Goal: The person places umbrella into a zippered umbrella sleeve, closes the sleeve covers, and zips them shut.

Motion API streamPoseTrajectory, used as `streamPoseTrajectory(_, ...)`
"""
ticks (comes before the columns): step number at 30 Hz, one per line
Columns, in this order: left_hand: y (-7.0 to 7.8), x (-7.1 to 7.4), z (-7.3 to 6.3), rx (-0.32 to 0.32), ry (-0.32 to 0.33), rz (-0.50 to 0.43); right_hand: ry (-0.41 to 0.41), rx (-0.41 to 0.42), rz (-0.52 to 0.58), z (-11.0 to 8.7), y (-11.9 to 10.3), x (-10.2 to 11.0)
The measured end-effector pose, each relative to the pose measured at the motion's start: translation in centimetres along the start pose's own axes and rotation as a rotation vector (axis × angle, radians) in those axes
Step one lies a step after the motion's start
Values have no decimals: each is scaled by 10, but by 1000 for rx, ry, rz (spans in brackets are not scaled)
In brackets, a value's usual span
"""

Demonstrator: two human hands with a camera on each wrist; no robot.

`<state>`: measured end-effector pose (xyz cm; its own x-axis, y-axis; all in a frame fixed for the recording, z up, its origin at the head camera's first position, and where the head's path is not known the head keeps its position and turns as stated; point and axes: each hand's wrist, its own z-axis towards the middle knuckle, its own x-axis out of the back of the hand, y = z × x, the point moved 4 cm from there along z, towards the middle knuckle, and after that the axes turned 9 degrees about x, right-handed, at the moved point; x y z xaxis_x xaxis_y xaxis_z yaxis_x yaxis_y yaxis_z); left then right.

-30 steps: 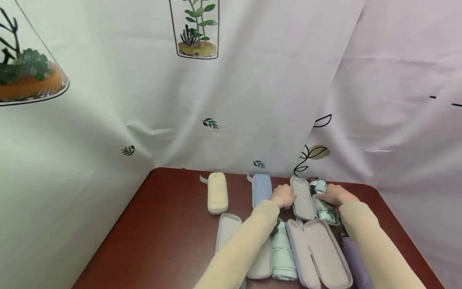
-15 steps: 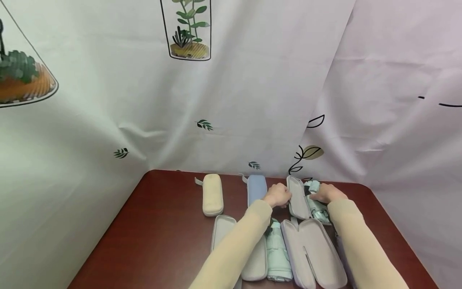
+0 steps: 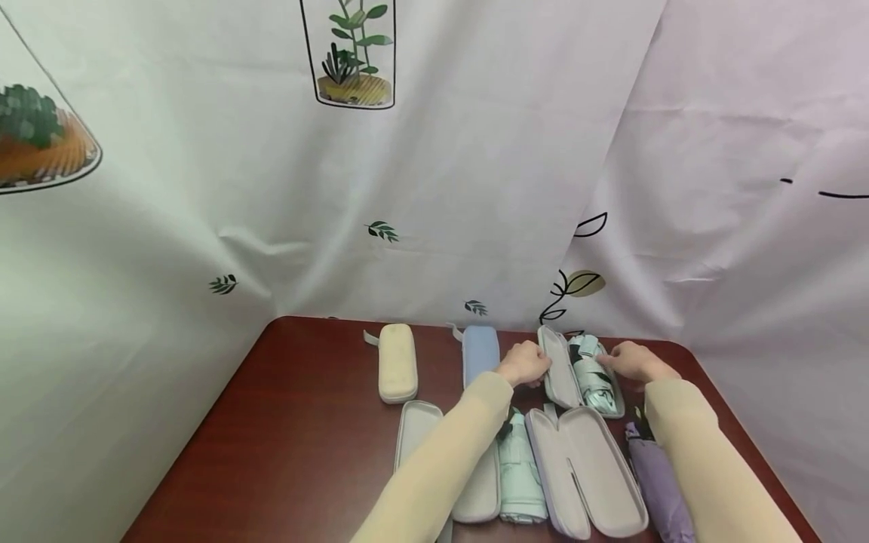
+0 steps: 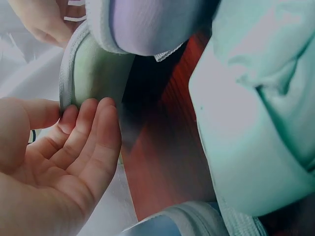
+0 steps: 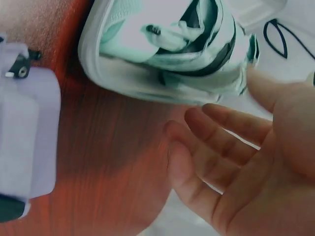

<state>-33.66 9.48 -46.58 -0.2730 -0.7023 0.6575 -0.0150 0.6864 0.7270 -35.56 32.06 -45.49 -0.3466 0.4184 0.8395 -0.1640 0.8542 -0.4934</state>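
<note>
My left hand pinches the raised left half of an open pale-green umbrella case at the back right; in the left wrist view thumb and fingertips meet at its rim. A folded mint umbrella lies in the case's right half. Beside that half is my right hand. In the right wrist view its fingers are loosely bent and spread, with the thumb at the umbrella's end; whether it touches is unclear. Nearer stands an open purple case, grey inside.
A closed cream case and a blue case lie toward the back. A second mint umbrella, another open case partly under my left sleeve, and a purple umbrella lie nearer. A white printed cloth hangs behind the table.
My right hand has drawn back to the right, off the mint umbrella, leaving more of it in view. The left hand keeps its hold on the case. The head view has shifted slightly.
</note>
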Motion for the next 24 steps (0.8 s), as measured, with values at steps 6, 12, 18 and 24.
streamPoseTrajectory(6, -1, -1, 0, 9, 5, -18, 14, -8, 123, -3, 18, -4)
streamPoseTrajectory(12, -3, -1, 1, 14, -13, -78, -17, 0, 231, -3, 27, -16)
streamPoseTrajectory(18, -4, -2, 3, -4, -49, -134, 5, -4, 269, -2, 30, -19)
streamPoseTrajectory(24, -4, -6, 7, -3, -32, -137, 4, 3, 277, -5, 27, -19)
